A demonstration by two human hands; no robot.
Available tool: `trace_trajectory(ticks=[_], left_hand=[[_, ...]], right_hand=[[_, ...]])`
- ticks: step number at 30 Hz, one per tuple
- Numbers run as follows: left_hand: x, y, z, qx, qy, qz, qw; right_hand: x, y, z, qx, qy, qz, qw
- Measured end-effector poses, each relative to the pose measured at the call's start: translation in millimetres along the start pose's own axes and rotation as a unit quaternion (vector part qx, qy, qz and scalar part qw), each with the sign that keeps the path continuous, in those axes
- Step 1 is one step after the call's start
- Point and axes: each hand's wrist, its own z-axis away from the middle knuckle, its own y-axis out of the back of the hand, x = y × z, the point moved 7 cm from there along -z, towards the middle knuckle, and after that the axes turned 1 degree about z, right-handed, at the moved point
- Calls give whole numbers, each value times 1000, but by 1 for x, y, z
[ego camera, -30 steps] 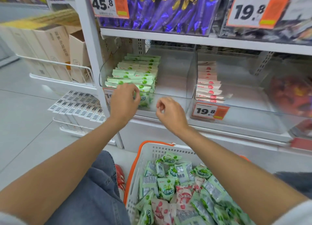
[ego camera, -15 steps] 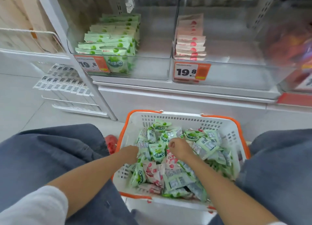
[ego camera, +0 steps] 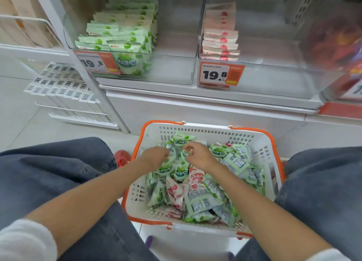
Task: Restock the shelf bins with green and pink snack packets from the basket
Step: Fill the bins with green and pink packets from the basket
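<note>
1. The left hand (ego camera: 156, 158) and the right hand (ego camera: 200, 156) are both down in the white basket (ego camera: 215, 132). They are at its 12 o'clock end, the end by the shelf.
2. The left hand's fingers curl round a green packet (ego camera: 175, 150) that sits between the two hands.
3. The right hand pinches at it from the 3 o'clock side with thumb and fingertips. I cannot tell if they hold one packet or a few.
4. Other loose green packets (ego camera: 217, 151) and some pink packets (ego camera: 176, 192) lie mixed in the basket, pointing all ways.
5. The green bin (ego camera: 172, 68) is up on the shelf, at 11 o'clock from the hands. The pink bin (ego camera: 274, 74) is at 1 o'clock.
6. The left hand is on the green bin's side, so I think it has the shorter way to go.
7. In the green bin, the green row (ego camera: 121, 35) runs from 6 o'clock to 12 o'clock. The packets stand up, and the front one faces out.
8. So I think the held packet must go up toward 11 o'clock and stand tall like the others.
9. The bin has bare room on the 3 o'clock side of the row.
</note>
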Motion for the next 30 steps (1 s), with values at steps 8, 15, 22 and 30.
trace_trajectory(ticks=[8,15,22,30], left_hand=[[0,147,44,279,-65,390,875],[-14,173,62,348,50,532,770],[-25,264,96,507,-17,359,783],[-84,353,96,525,-51,368,766]], right_hand=[[-92,64,-12,32,57,-65,996],[-167,97,-10,27,71,-326,942],[-248,133,-18,50,125,-265,955],[-330,180,-67,258,212,3,943]])
